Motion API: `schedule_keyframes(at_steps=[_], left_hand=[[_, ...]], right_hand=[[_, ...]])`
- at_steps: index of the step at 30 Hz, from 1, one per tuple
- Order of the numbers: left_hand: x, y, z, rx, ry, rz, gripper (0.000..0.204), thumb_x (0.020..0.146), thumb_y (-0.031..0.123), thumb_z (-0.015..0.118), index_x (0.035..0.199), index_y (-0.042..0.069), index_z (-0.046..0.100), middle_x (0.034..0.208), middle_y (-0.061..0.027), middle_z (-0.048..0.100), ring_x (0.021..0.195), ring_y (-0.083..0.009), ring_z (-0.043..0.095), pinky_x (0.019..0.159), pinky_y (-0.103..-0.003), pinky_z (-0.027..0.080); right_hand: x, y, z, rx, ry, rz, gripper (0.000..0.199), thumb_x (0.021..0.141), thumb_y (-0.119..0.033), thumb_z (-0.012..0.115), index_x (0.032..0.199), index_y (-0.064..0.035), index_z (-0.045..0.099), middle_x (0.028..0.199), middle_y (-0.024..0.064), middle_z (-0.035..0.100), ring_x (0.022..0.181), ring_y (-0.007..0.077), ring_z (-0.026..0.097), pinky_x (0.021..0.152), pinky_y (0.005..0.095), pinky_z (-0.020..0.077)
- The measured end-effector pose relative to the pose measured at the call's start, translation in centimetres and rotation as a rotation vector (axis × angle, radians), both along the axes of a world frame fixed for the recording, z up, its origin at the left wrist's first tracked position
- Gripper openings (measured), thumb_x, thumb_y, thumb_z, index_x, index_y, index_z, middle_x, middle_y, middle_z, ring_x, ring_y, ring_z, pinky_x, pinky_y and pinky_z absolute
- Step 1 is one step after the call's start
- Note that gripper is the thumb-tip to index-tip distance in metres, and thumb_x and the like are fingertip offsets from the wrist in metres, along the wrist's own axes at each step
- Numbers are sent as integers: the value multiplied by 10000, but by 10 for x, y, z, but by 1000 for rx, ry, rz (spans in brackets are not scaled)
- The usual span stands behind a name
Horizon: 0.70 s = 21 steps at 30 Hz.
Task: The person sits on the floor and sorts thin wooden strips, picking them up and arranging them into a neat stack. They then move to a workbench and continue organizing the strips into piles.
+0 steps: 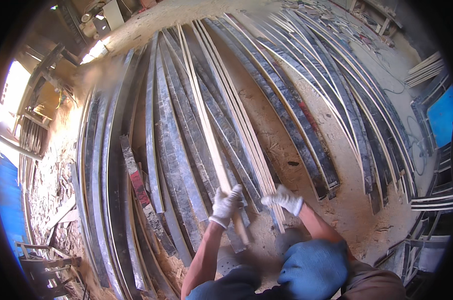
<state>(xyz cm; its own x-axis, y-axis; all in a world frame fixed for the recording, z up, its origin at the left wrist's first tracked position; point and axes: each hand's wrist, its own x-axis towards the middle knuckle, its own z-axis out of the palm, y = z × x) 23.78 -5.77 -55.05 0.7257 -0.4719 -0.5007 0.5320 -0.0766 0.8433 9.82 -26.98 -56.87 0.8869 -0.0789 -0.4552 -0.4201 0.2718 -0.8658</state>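
My left hand (226, 204), in a white work glove, grips a long pale wooden strip (201, 110) near its lower end; the strip runs up and away over the pile. My right hand (282, 198), also gloved, rests on the near ends of a bundle of similar pale strips (246, 130) lying beside it. Both hands are low in the middle of the head view, above my blue-clad knees (311, 265). Under the strips lie many long dark, worn boards (171, 150) spread over the sawdust-covered floor.
More dark boards and thin pale strips fan out to the right (346, 100). A board with red paint (136, 180) lies at left. Wood scraps and debris (51, 185) cover the left side. Stacked frames (431, 205) and a blue panel (444, 117) stand at the right.
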Motion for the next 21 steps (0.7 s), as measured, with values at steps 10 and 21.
schedule_keyframes(at_steps=[10, 21], left_hand=[[-70, -106, -35, -88, -362, -265, 777, 996, 471, 728, 1429, -30, 321, 1243, -129, 673, 1087, -221, 653, 984, -347, 514], [-181, -89, -24, 153, -313, -759, 1250, 992, 625, 617, 1527, -173, -182, 1297, -286, 690, 1234, -401, 668, 1126, -418, 448]], right_hand=[[-93, -22, 25, -25, 90, 11, 671, 948, -451, 782, 1426, -25, 581, 1251, 51, 693, 1115, 156, 649, 952, 322, 533], [-132, 2, 38, -136, 83, -156, 863, 813, -298, 918, 1500, -33, 468, 1378, 78, 618, 1249, 202, 596, 1065, 370, 499]])
